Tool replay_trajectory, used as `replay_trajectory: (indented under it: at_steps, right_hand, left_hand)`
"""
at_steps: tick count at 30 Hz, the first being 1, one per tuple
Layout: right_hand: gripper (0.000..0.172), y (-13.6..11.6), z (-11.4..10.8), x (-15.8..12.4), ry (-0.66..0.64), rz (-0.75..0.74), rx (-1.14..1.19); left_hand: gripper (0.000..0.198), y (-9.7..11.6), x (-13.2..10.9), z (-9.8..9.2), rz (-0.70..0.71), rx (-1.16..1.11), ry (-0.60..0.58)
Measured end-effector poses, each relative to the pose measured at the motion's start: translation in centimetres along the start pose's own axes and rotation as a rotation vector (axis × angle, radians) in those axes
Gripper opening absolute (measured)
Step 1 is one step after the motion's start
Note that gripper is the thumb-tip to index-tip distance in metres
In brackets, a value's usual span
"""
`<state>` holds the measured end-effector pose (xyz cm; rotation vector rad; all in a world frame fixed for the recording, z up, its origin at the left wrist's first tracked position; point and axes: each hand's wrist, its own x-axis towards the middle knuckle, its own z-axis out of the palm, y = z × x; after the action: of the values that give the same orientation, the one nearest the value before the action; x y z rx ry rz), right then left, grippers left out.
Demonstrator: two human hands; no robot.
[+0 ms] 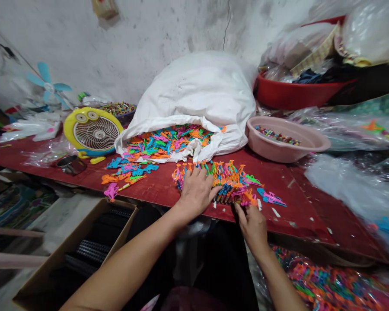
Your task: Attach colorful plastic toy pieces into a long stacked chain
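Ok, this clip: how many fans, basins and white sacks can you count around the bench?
Fans: 2 (yellow desk fan, blue-bladed fan)
Basins: 2 (pink plastic basin, red plastic basin)
White sacks: 1
Total: 5

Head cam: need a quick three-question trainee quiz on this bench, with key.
1. True or false: the left hand rests on the heap of colourful plastic pieces.
2. In this view, where does the yellow round fan stand relative to the white sack? A) to its left B) to its right C) on top of it
3. What lies in the pink basin?

Key: 1. True 2. A 3. Small colourful pieces
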<state>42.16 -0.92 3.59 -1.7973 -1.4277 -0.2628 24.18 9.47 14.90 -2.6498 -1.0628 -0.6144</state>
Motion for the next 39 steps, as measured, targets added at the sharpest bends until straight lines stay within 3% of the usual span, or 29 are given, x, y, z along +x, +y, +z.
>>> replay_trajectory:
  at_steps: [5,8,11,19,23,29,39]
  right_hand:
    - [0.035,-1.5,-0.6,1.1,-0.118,0.083,-0.202]
    - [0.028,-2.5,-0.8,1.6,-0.227,0.171,-0.261]
    - [0.024,-3.0,-0.9,2.0,-0.360,0.250,-0.267]
    - [0.036,-3.4,-1.3,4.1,-0.611,0.305,-0.281]
    - [0.037,-2.5,-1.2,4.1,-0.572,0.301,-0.170]
    - [0.028,0.3,-1.1,3.7,-0.416,0.136,0.313]
    - [0.030,0.2,-0.5,4.1,-0.468,0.057,0.202]
  left_hand:
    - [0.049,0.5,0.1,-0.8,0.001,-0.056,0.021]
    - [0.050,1.4,0.9,-1.1,0.145,-0.137,0.053]
    - [0.041,2.5,1.9,-1.0,0.275,-0.211,-0.007]
    - [0.048,3.4,3.4,-0.3,0.258,-0.268,-0.067]
    - [0.030,3.6,4.3,0.0,0.262,-0.190,-0.124]
    - [0.029,3.6,4.8,0.1,0.247,-0.172,-0.140]
    - [0.022,3.8,4.8,0.7,0.225,-0.147,-0.156]
